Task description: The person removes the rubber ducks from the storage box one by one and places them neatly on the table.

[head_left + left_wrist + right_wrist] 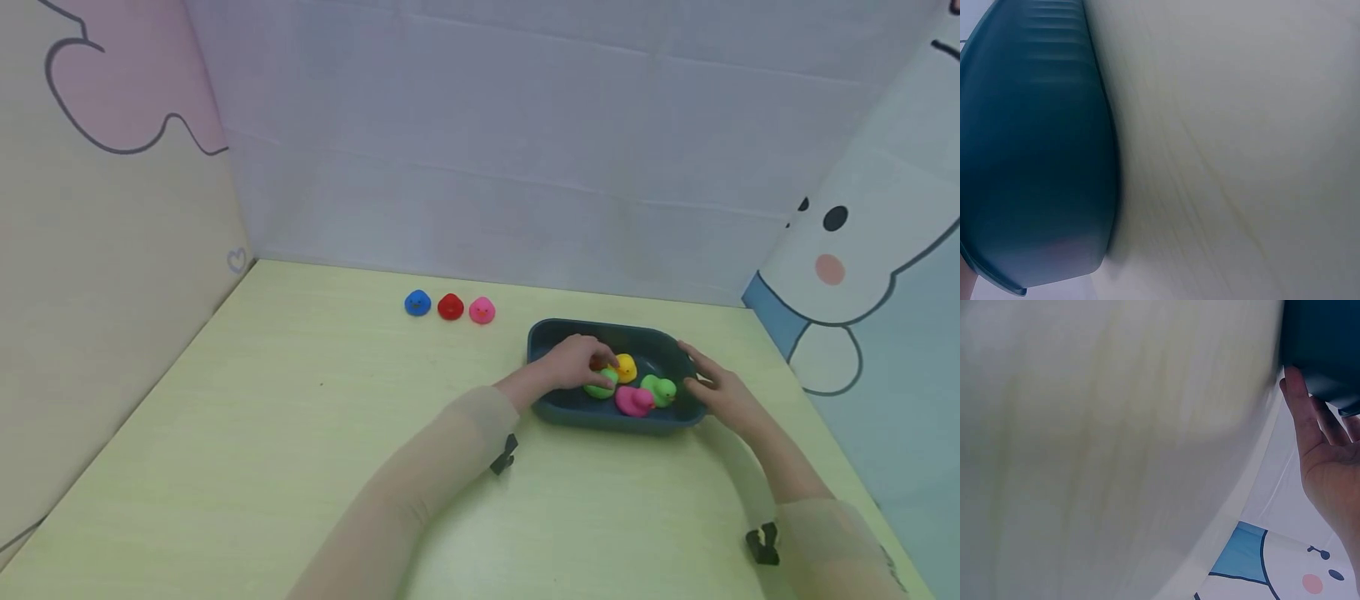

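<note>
A dark teal plastic tub (618, 423) stands on the table, holding several small toy ducks. Over its left half is my left hand (568, 365), bent fingers and thumb close about a green duck (600, 390) and a yellow duck (626, 367); I cannot tell whether it pinches one. A pink duck (634, 402) and another green duck (660, 389) lie to their right. At the tub's right end, my right hand (726, 398) grips the rim. The right wrist view shows that hand's fingers (1300, 406) against the outer wall. In the left wrist view, only the tub's side (1041, 150) shows prominently.
Behind and left of the tub, a blue duck (417, 303), a red duck (451, 307) and a pink duck (482, 311) stand in a row on the pale table (300, 433). A white sheet (487, 150) closes off the back, and printed panels (885, 375) flank both sides.
</note>
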Demonstrator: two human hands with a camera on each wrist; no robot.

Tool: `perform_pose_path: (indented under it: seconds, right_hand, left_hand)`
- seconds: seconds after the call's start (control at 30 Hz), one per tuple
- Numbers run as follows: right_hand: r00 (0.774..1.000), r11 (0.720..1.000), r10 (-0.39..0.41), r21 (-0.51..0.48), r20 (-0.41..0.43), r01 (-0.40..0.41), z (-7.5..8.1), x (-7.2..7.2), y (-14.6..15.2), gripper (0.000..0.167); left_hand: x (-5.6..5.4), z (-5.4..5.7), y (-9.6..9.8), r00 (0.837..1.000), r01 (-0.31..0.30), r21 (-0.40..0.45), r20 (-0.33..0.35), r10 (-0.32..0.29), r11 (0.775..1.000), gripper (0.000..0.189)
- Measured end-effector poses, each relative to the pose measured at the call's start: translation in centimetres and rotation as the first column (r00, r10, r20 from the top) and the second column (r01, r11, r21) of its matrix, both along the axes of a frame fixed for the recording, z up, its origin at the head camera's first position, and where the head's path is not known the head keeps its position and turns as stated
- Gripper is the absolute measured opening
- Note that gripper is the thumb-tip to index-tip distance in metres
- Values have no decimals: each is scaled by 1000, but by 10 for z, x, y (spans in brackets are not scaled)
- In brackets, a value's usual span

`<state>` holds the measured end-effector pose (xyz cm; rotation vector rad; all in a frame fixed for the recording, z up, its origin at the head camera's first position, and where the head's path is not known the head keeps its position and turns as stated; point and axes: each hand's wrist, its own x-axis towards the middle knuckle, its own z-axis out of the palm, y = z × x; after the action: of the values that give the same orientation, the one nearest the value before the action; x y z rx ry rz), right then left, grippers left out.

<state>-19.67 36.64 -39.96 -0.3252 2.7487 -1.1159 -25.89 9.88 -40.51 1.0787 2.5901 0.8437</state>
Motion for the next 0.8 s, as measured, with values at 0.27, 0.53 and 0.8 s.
perform_pose_path:
  seconds: [0.27,0.53,0.8]
  right_hand:
    - [1000,1000,-4,8,13,4,1,0,-1,61]
    - [1000,1000,-4,-25,23,4,-1,0,0,60]
    - [1000,999,-2,-32,17,2,0,0,0,60]
  left_hand:
    - [0,0,0,1000,21,-28,-3,-21,999,32]
    - [1,-3,0,997,49,9,55,-49,999,27]
    - [3,-2,-2,993,98,24,71,-99,995,29]
